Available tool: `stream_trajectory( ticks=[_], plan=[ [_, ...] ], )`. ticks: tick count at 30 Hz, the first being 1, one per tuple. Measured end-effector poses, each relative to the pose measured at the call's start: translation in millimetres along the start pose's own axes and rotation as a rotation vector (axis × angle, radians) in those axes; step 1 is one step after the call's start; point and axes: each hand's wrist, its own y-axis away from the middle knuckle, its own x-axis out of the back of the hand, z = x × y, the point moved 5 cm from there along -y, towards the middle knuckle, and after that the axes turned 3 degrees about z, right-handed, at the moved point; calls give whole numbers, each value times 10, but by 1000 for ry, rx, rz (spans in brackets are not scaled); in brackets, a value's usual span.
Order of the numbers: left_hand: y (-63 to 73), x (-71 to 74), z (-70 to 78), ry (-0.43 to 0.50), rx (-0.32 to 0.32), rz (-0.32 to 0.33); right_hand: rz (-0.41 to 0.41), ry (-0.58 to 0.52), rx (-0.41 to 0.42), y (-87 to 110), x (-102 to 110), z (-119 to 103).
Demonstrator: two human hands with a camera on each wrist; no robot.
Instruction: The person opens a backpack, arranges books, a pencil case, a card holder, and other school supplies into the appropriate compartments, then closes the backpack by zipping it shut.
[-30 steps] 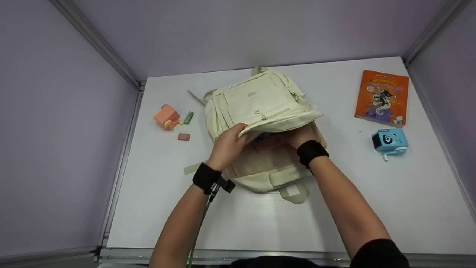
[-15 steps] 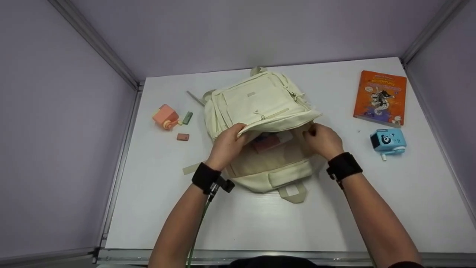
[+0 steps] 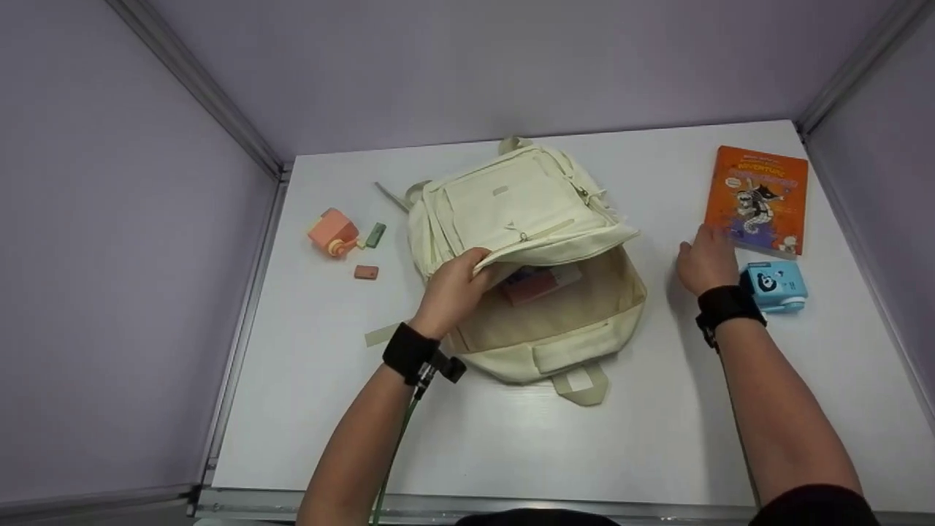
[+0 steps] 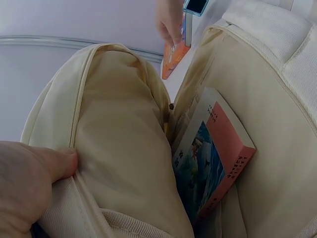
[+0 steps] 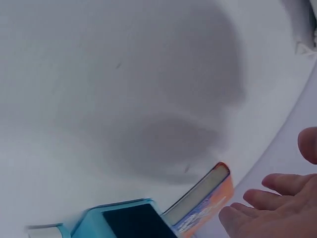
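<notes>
A cream backpack (image 3: pixel 511 197) lies on the white table, its main compartment gaping toward the person. My left hand (image 3: pixel 454 288) pinches the edge of its front flap and holds it up; in the left wrist view the thumb presses on the zipper edge. Inside the bag sits a book with a pink and blue cover (image 4: pixel 210 153). My right hand (image 3: pixel 710 261) is at the lower left corner of an orange book (image 3: pixel 760 197). In the right wrist view its fingers are extended and hold nothing. Beside that hand stands a blue pencil sharpener (image 3: pixel 779 286) with a panda picture.
Left of the backpack are a pink pencil sharpener (image 3: pixel 334 232) with a crank, a green eraser (image 3: pixel 375 235) and a reddish eraser (image 3: pixel 366 272). A backpack strap (image 3: pixel 584 386) lies in front of the bag. Pale walls (image 3: pixel 475 66) enclose the table.
My right hand has come out of the backpack, empty, and moved right to the orange book. The left hand still holds the flap up.
</notes>
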Motion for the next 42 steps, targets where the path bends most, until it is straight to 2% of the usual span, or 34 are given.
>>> stream_trajectory(
  ticks=[4,10,14,21,28,35,42],
  plan=[
    [-3,-49,49,2,-21,-19,-63,100,-32,-54,-13,164],
    [-4,-103,122,8,-45,-35,-168,75,-151,-96,-27,427],
    [3,-107,138,12,-39,-40,-190,76,-156,-116,-42,505],
    [-6,-66,115,5,-50,-35,-152,130,-33,-86,-59,379],
    [-9,-55,54,6,-23,-29,-108,266,178,-63,-191,186],
    [-20,-44,26,-3,-17,-18,-12,192,253,-48,-327,35],
    [-23,-20,-14,-10,-16,-7,18,144,347,-10,-476,-144]
  ],
)
